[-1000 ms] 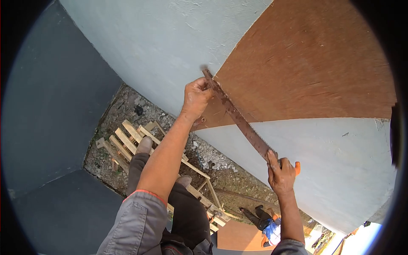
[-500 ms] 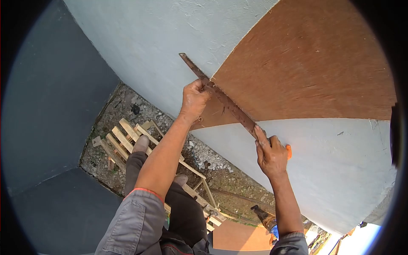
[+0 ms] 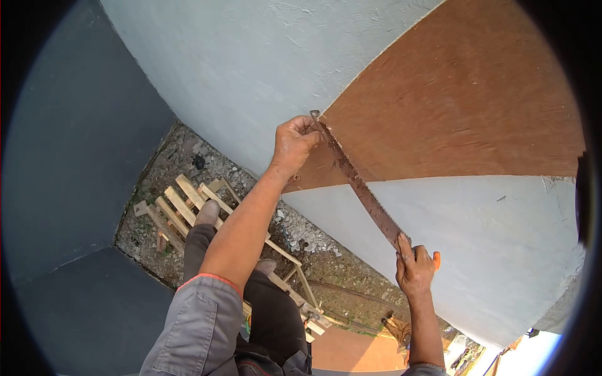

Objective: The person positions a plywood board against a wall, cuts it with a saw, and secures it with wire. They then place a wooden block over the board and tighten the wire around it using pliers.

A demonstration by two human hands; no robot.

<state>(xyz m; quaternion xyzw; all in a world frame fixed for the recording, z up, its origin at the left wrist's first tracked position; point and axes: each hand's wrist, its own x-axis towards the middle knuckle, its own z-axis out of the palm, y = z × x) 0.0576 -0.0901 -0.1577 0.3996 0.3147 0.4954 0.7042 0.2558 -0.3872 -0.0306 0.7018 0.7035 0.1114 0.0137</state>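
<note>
A rusty handsaw [image 3: 365,190] slants across the brown board [image 3: 451,100], its toothed edge facing up and right. My right hand [image 3: 416,269] is closed around its handle, of which an orange bit shows beside the fingers, with the index finger laid along the blade. The narrow tip of the blade lies at the board's upper left edge. There my left hand [image 3: 295,145] is closed with bent fingers, pinching the board's edge right beside the blade tip; the exact contact of the fingertips is partly hidden.
I stand on a wooden slatted platform [image 3: 182,203] above rubble ground [image 3: 313,241]. A pale grey wall [image 3: 244,69] curves behind the board, and a dark grey wall [image 3: 69,138] rises on the left. Below, part of another person [image 3: 396,327] shows near a brown sheet [image 3: 351,349].
My right hand has drawn the saw down and to the right, so its tip has come back to the board's edge by my left hand. The left hand has hardly moved.
</note>
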